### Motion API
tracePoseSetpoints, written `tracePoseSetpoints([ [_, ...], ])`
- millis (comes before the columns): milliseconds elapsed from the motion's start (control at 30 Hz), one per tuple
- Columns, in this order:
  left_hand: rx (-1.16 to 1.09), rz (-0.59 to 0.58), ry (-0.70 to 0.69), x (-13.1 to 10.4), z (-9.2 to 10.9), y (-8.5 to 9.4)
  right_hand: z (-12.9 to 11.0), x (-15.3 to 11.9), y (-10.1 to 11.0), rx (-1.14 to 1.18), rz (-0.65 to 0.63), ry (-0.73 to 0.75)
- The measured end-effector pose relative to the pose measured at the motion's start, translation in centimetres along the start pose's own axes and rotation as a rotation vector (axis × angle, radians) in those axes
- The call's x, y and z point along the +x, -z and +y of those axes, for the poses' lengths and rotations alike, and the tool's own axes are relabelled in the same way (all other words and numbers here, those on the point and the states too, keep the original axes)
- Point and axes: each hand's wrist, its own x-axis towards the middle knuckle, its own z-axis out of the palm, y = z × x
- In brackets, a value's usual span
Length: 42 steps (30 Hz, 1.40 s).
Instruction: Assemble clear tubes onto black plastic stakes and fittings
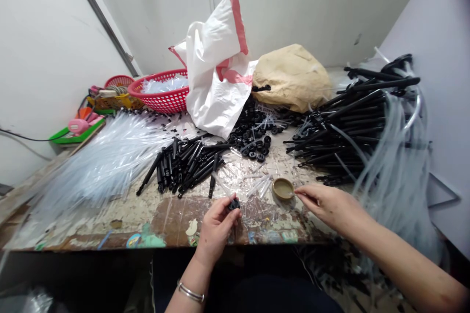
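My left hand (216, 227) is closed around a small round black plastic cap (234, 204) above the front of the table. My right hand (323, 203) pinches with thumb and forefinger at the right rim of a small brown bowl (282, 190). Something small and pale shows at those fingertips, too small to name. Liquid seems to lie in the bowl. Short clear tubes (260, 187) lie just left of it. Beyond my left hand is a heap of black plastic tubes (191, 161), and behind the bowl sits a pile of black ring-shaped caps (257, 149).
Long clear tubes (106, 161) cover the table's left side. Black rods (352, 127) and drooping clear tubes (396, 166) crowd the right. At the back stand a red basket (161, 100), a white sack (216, 78) and a tan bag (293, 76).
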Motion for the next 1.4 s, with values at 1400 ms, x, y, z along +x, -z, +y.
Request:
tracePoseSetpoints([
  [1400, -0.577, 0.154, 0.246, -0.1, 0.5, 0.6, -9.8, 1.4, -2.8, 0.689, -0.076, 0.185],
])
